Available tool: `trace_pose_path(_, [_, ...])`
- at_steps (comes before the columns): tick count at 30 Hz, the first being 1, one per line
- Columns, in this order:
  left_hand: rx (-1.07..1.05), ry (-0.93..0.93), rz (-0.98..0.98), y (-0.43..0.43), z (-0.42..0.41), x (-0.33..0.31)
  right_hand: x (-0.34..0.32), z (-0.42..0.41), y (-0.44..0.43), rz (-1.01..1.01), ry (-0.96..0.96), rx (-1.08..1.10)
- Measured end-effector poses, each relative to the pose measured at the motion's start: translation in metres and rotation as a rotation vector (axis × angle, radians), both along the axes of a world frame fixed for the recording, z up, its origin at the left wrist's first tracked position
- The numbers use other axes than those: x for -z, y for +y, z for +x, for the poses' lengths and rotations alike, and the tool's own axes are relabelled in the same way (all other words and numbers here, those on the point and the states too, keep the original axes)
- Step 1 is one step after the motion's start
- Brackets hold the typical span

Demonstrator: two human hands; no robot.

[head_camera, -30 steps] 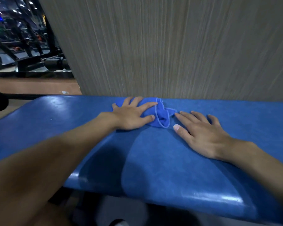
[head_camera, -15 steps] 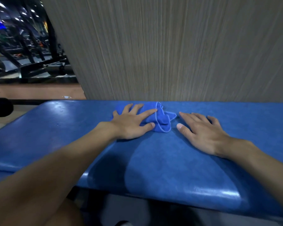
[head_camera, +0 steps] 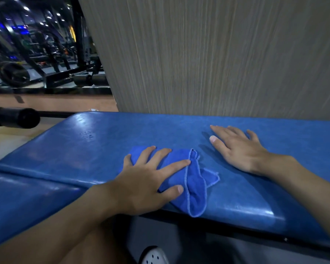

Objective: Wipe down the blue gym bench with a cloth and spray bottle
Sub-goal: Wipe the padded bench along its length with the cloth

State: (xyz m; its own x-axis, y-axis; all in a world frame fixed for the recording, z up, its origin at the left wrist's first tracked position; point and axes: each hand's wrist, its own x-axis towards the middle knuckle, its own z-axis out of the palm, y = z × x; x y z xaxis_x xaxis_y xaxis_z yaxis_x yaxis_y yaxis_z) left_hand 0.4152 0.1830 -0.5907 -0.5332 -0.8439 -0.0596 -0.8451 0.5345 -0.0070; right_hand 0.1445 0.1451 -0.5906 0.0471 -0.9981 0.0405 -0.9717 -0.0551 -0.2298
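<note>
Head view: the left hand (head_camera: 147,180), fingers spread flat on the blue cloth (head_camera: 192,187), has dragged it from the bench's (head_camera: 84,149) far edge to the near edge. The right hand (head_camera: 238,147) rests open, empty. 1 wiping pass looks finished; no spray bottle shows.

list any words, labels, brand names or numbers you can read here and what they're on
None can be read.
The blue bench: a small embossed mark near its far left end, too blurred to read.
The blue cloth under the left hand: no tag or print showing.
The gym equipment in the background: only blurred blue lights, no legible sign.
The wood-grain wall panel: bare.
</note>
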Motion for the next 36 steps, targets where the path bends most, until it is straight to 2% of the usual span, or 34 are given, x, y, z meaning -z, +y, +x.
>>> trace_pose_path(5, [-0.009,-0.007,-0.002,-0.056,-0.014,0.002,0.011,0.002,-0.004,0.04,0.047,-0.003])
trace_pose_path(14, [-0.105,0.064,0.034,-0.205,-0.06,0.0,0.012,0.001,-0.006,0.033,0.08,-0.023])
trace_pose_path(18, [-0.124,0.055,0.03,-0.225,-0.068,-0.001,0.013,0.001,-0.008,0.022,0.071,-0.017])
trace_pose_path(24, [-0.09,0.066,0.005,-0.183,-0.053,0.005,0.012,-0.001,-0.009,0.02,0.05,-0.005])
trace_pose_path(32, [-0.043,0.003,-0.02,-0.062,-0.008,0.005,0.009,0.001,-0.005,0.003,0.031,0.014])
trace_pose_path(36, [-0.004,0.001,-0.029,-0.013,0.016,0.002,0.005,0.003,-0.002,0.004,0.139,-0.017])
